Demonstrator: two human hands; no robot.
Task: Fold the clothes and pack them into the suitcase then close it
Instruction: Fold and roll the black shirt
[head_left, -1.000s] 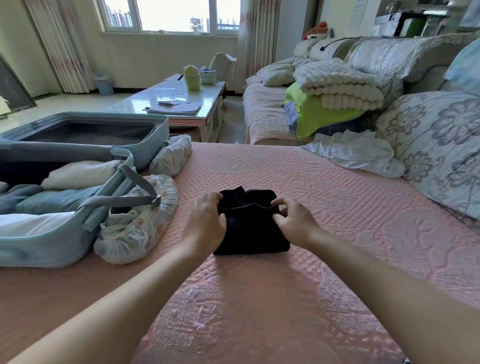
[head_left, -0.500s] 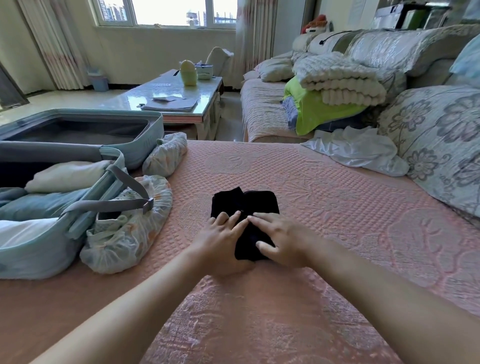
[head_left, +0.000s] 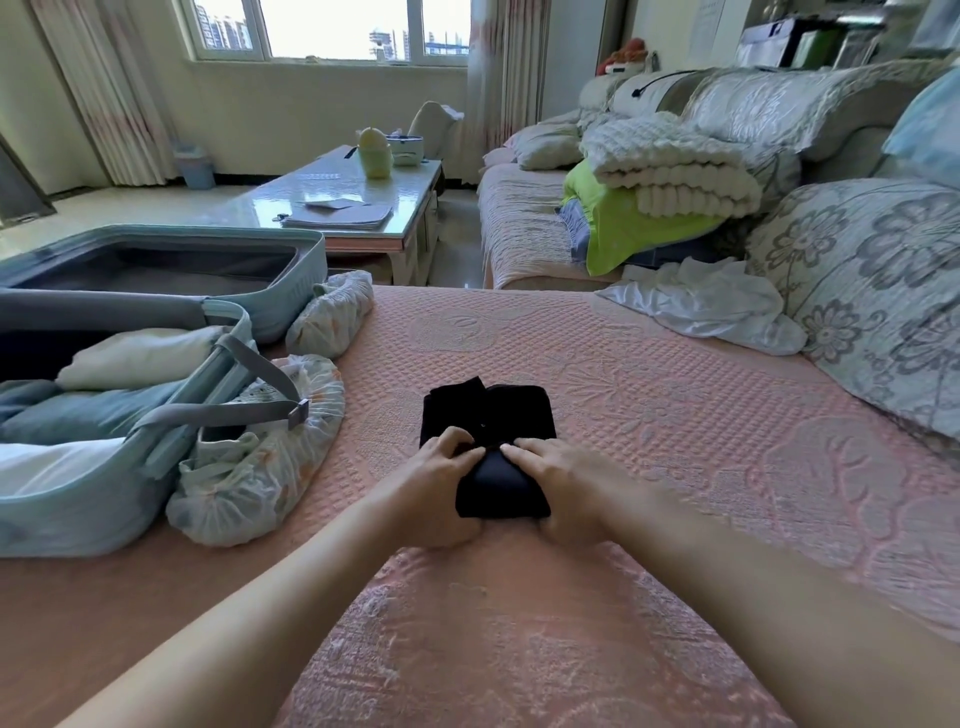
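Observation:
A small folded black garment lies mid-way across the pink quilted sofa cover. My left hand and my right hand sit side by side at its near end. Both grip the near edge, which bulges up into a thick fold between them. The open light-blue suitcase sits at the left, about a hand's width from my left hand. It holds folded cream, blue-grey and white clothes. A crumpled white garment lies at the far right.
Two shoes in patterned covers rest against the suitcase's right side. A floral cushion borders the right. Stacked blankets sit on the far sofa. A glass coffee table stands beyond the suitcase lid.
My hands went from the garment's sides to lying on its near half. Now they have taken hold of the near edge and raised it into a fold.

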